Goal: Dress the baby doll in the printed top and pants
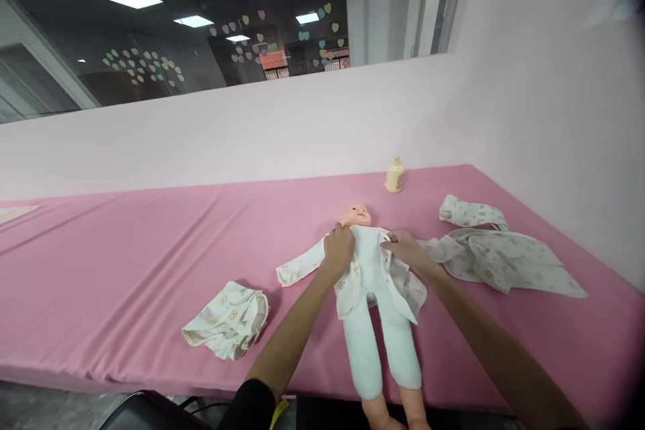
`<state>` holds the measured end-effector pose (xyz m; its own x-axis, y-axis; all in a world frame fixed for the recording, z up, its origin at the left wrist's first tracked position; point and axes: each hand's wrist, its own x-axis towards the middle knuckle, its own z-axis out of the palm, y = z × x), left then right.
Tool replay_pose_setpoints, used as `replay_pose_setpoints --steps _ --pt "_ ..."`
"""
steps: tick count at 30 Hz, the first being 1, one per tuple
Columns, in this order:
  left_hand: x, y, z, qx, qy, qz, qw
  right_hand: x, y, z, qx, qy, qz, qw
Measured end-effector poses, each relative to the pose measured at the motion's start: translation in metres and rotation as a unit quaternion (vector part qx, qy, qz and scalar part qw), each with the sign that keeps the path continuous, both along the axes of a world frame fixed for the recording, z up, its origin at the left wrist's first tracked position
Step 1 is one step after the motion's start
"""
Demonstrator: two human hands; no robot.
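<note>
A baby doll (372, 262) lies on its back, head away from me, its bare feet at the table's near edge. Its body and legs are white. On it is a small printed baby jacket (347, 295), open down the front, with one sleeve stretched out to the left. My left hand (339, 246) is closed on the jacket's left front near the doll's shoulder. With the fingers of my right hand (403, 248) I pinch the right front edge, near the doll's chest. The doll's arms are hidden by the jacket and my hands.
Crumpled printed baby clothing (229, 320) lies to the left on the pink-covered table (151, 248). At the right are a spread printed cloth (508, 259) and a rolled one (471, 213). A cream pump bottle (395, 176) stands by the back wall, below a window (201, 47).
</note>
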<state>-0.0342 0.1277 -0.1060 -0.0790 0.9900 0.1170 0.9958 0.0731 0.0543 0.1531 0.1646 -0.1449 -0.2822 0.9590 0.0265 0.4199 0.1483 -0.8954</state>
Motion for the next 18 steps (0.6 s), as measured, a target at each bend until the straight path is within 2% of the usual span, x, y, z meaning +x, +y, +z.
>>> replay_pose_setpoints --steps 6,11,15,18 --pt "-0.007 0.004 0.001 0.007 0.024 -0.010 1.000 -0.002 -0.009 0.012 0.007 0.032 -0.021 0.999" --pt "-0.012 0.005 0.000 0.025 0.021 -0.021 0.999 -0.007 -0.007 0.012 0.034 0.049 -0.058 0.997" --pt "-0.009 0.004 -0.004 0.048 0.012 -0.040 0.998 -0.021 -0.002 0.011 0.061 0.066 -0.094 0.991" --pt "-0.005 0.004 -0.007 0.059 0.006 -0.062 0.996 -0.036 0.003 0.014 0.084 0.076 -0.093 0.989"
